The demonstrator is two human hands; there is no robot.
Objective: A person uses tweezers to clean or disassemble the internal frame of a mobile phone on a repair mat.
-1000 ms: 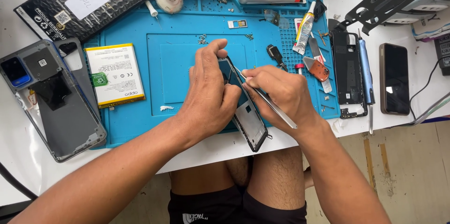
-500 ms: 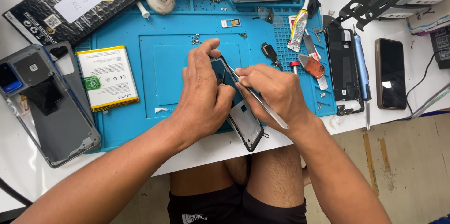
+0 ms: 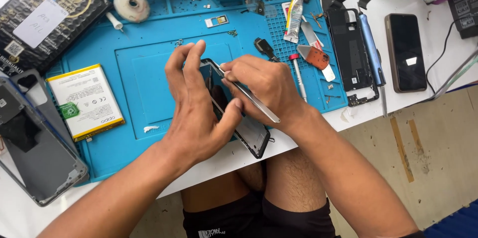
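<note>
My left hand (image 3: 191,113) grips a dark opened phone body (image 3: 251,133), holding it tilted on edge over the blue work mat (image 3: 149,76), thumb pressed on its face. My right hand (image 3: 264,83) holds metal tweezers (image 3: 254,101) with the tips at the phone's upper end. The phone's lower corner overhangs the table's front edge above my knees.
A white-and-yellow battery (image 3: 85,101) lies left on the mat, a grey phone back cover (image 3: 35,143) beside it. Glue tubes (image 3: 294,11), a tape roll (image 3: 131,5), a small screwdriver (image 3: 298,76), a phone frame (image 3: 351,54) and a black phone (image 3: 406,51) lie to the right and back.
Both hands and the phone have stayed together; the phone is tilted a bit more upright and the tweezer tips have shifted toward its top end. The camera view moved slightly.
</note>
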